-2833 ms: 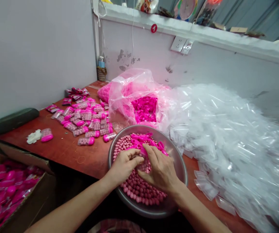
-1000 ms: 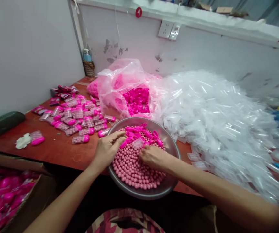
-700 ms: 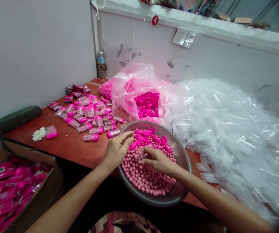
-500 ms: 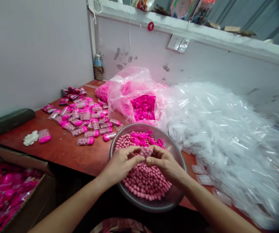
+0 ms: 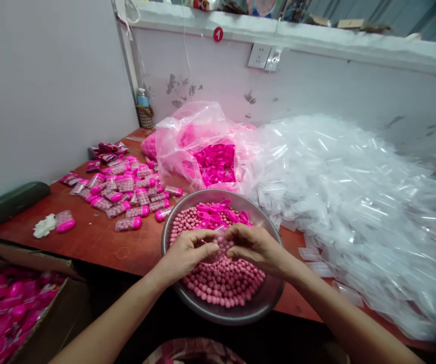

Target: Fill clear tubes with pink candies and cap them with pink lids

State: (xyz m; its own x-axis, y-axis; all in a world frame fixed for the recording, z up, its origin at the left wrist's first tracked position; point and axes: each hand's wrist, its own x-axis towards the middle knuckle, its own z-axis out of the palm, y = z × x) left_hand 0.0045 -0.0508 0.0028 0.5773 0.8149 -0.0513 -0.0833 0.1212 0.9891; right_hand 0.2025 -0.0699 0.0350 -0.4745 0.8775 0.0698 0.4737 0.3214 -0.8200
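Over a metal bowl [image 5: 274,298], my left hand [image 5: 189,253] pinches a small clear plastic container [image 5: 219,246] with pink beads inside. Curled around the container's right side is my right hand [image 5: 254,247], its thumb and fingers at the edge. Pink beads [image 5: 225,285] fill much of the bowl beneath both hands. Several bright pink caps [image 5: 218,212] lie on the beads at the bowl's far side. The container's lower end is hard to tell from the beads behind it.
Filled containers with pink caps [image 5: 125,189] are heaped on the red table [image 5: 107,247]. Behind the bowl stands a plastic bag [image 5: 172,151] of pink caps. Clear empty containers [image 5: 347,202] pile up at right. A cardboard box [image 5: 58,313] of pink packs is lower left.
The view has shifted slightly, moving the scene left and a little up. The container between my hands is turned, and my right fingers are spread a little wider around it.
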